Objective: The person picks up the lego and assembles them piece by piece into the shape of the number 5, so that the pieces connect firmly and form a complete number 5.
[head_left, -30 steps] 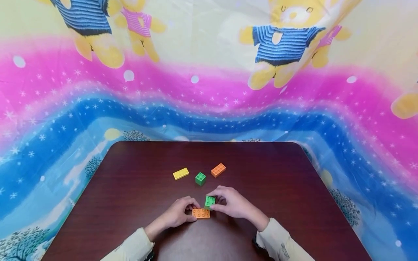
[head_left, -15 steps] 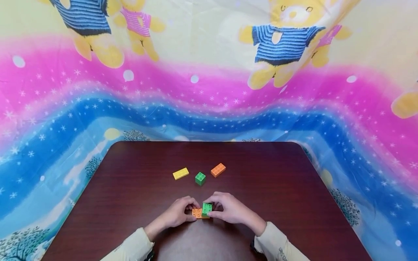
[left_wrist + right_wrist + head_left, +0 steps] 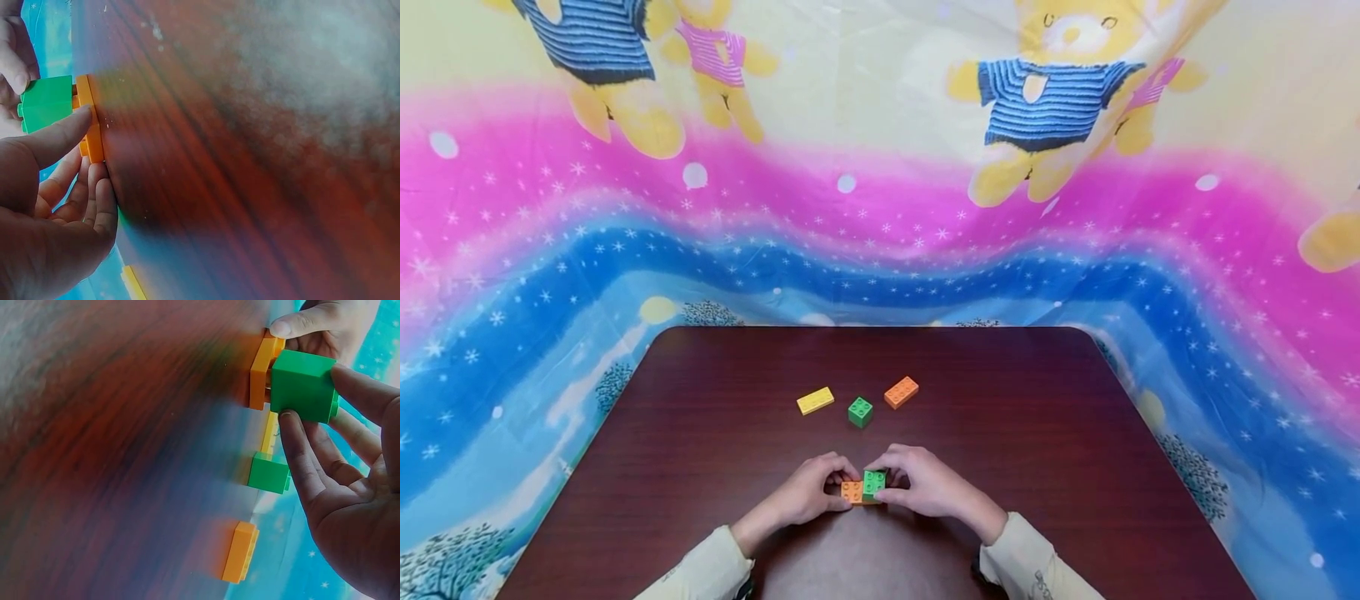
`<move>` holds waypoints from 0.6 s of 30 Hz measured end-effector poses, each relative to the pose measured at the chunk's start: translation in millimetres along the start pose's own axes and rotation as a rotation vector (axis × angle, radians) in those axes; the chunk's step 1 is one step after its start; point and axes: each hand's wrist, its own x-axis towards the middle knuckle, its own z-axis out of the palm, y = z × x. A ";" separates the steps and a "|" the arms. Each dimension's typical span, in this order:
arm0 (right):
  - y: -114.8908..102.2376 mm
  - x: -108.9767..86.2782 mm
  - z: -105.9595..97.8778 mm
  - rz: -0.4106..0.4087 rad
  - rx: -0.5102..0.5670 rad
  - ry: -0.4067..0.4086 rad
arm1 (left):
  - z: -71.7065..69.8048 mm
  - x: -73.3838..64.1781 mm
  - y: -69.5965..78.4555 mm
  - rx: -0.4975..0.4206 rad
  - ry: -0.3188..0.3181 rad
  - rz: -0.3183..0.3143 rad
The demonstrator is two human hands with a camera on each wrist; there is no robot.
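Observation:
My left hand [image 3: 808, 490] grips the left end of a flat orange toy building brick [image 3: 852, 492], thumb on the near side and fingers on the far side. Between thumb and fingertips, my right hand [image 3: 925, 483] pinches a square green brick [image 3: 874, 483] over the orange brick's right half. In the right wrist view a narrow gap with orange studs shows between the green brick [image 3: 301, 384] and the orange brick [image 3: 260, 375]. The left wrist view has the orange brick [image 3: 95, 140] low at the tabletop, its left studs bare.
Farther back on the dark wooden table [image 3: 715, 358] lie a flat yellow brick [image 3: 816, 401], a second green brick [image 3: 861, 412] and a second orange brick [image 3: 901, 392]. A printed bear curtain [image 3: 880, 208] hangs behind the table.
My right hand has brought the green brick toward me and slightly left, from behind the orange brick's right end to over its right half. My left hand has stayed in place.

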 end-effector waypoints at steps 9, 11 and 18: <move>3.9 1.9 3.0 -0.015 0.000 0.010 | 0.0 0.3 1.0 -0.003 0.000 0.001; 4.2 2.1 3.3 -0.017 -0.002 0.011 | -0.1 0.1 1.0 -0.005 0.003 0.008; 4.0 2.1 4.1 -0.002 0.014 0.013 | -0.4 -0.1 0.2 -0.014 0.011 0.024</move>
